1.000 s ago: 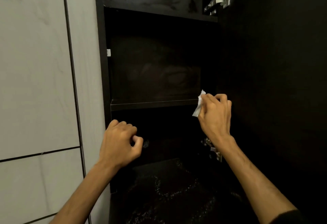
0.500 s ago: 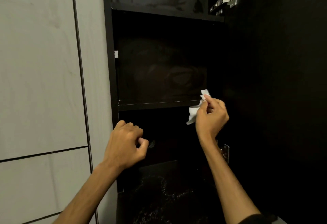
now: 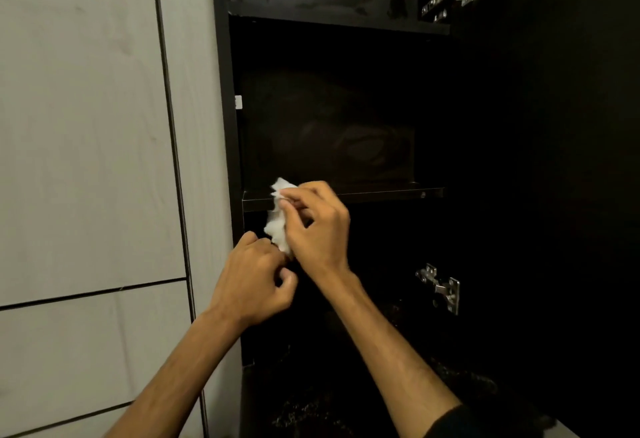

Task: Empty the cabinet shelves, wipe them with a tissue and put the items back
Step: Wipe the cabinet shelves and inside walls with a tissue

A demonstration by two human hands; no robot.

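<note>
Head view: dark cabinet (image 3: 228,126) beside pale wall panels (image 3: 86,126)

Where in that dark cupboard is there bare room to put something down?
The middle shelf looks bare from the right hand across to the hinge side. Its left end is crowded: both hands meet there at the tissue. The upper shelf also appears bare.

The dark cabinet's middle shelf (image 3: 381,194) shows only a white tissue (image 3: 278,216) draped over its front edge.
</note>
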